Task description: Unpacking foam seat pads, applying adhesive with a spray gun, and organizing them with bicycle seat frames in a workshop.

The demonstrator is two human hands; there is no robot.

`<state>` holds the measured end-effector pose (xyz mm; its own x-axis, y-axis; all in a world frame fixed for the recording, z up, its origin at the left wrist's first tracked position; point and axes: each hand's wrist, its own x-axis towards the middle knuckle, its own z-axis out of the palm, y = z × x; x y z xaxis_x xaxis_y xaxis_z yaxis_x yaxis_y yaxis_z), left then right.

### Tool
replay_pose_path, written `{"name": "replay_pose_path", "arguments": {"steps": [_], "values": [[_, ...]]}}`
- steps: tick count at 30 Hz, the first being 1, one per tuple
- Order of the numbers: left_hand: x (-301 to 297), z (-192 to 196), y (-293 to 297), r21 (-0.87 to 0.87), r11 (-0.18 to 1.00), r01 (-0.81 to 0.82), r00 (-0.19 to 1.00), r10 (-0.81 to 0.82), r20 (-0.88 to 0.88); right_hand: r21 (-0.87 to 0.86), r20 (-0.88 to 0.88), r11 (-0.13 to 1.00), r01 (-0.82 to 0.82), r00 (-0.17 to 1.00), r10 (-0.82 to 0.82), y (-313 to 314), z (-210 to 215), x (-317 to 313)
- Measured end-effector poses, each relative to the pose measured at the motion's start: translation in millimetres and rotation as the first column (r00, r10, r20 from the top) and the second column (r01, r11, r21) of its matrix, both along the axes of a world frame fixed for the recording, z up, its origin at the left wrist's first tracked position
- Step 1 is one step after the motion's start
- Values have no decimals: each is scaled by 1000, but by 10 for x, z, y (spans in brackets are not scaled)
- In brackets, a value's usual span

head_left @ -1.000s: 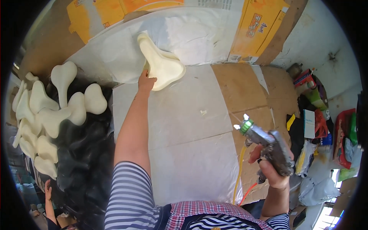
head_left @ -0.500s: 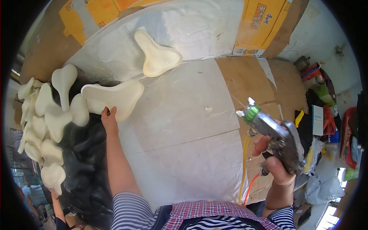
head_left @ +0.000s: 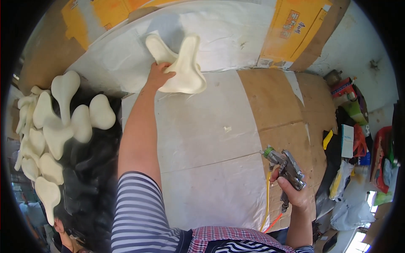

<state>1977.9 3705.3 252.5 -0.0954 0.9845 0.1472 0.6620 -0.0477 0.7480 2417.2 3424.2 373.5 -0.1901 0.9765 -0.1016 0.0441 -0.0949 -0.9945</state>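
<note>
My left hand (head_left: 159, 76) stretches to the far side of the work surface, its fingers closed on the edge of a cream foam bicycle saddle pad (head_left: 189, 69). That pad stands with its narrow nose up, in front of a second saddle pad (head_left: 157, 45) that leans on the covered back wall and is partly hidden. On the right, my right hand (head_left: 295, 193) is wrapped round the grip of a metal spray gun (head_left: 291, 170) with a green ring near its nozzle. A yellow hose (head_left: 268, 198) and an orange-red hose (head_left: 275, 221) run down beside it.
Many cream saddle pads (head_left: 65, 90) and black ones (head_left: 90, 177) are piled at the left. Another person's hand (head_left: 60, 226) touches a pad at lower left. White sheeting and cardboard (head_left: 274, 97) cover the surface. Bags and boxes (head_left: 348, 141) crowd the right side.
My left hand has carried the saddle pad from the pile's edge to the back, turning it nose up before the other pad. The spray gun has moved lower and turned.
</note>
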Motion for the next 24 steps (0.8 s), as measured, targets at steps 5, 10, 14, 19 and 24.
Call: {"name": "replay_pose_path", "arguments": {"steps": [5,10,14,19,24], "values": [[264,-6,-576,260,964,64,992,-33,-121,-116,134,993,28,991,-12,7,-272,-118],[230,379,-1821,-19,999,-31,846,36,532,-76,146,991,-112,982,122,-32,-284,-255],[-721,1392,-2133,32,965,-261,473,99,875,-85,67,985,-149,986,154,-133,-247,-122],[-1651,3363,-2667,112,447,-888,136,22,990,-67,65,972,-223,972,228,-252,-265,-138],[-1307,2022,-3180,187,689,-700,373,129,919,36,170,981,-189,969,180,-265,-560,159]]}}
